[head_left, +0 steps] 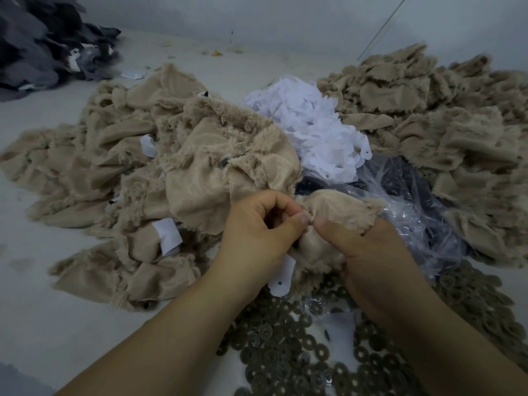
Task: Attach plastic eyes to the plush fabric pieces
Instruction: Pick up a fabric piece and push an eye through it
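Both hands work one tan plush piece (328, 207) just above the counter (43, 310): the left hand (257, 224) pinches a fold of it between thumb and curled fingers, and the right hand (368, 247) grips the rest, thumb pressed beside the left thumb. No plastic eye shows; it may be hidden in the fold. A white tag (281, 277) hangs beneath. Metal washers (285, 338) lie scattered below. Bunched fabric could probably skew the post, or a loose pinch could let the piece drop among the washers.
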`<state>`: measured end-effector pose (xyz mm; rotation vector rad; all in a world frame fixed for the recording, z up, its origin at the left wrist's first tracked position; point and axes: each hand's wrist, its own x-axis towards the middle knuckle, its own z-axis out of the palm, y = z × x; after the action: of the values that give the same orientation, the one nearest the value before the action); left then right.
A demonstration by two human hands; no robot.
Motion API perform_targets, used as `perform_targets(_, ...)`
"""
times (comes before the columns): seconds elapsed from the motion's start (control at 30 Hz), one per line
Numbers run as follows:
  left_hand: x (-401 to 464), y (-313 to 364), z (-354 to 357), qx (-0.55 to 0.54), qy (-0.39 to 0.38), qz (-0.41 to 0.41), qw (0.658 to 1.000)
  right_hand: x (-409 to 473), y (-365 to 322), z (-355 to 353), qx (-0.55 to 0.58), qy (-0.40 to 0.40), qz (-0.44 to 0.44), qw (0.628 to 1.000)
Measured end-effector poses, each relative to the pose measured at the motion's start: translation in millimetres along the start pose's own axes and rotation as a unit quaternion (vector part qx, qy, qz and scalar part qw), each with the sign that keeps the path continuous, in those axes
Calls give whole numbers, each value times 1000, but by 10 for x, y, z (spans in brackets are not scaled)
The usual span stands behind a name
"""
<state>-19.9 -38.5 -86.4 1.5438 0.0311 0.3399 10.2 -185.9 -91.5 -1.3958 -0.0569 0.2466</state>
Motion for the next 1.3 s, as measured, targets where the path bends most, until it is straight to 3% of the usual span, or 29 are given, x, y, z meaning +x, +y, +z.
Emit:
perform_targets(0.3, -5, -20, 28, 1, 1, -9, 1000, -10, -12, -2, -93, 61, -46, 993)
perform_targets(0.53, -1, -36, 30, 6, -11, -9, 1000, -12, -34, 25, 21, 46, 28, 998)
perform_targets(1.3, -30, 35, 39, 136, -22, 18, 990, -25, -67, 89, 66, 88, 55, 992)
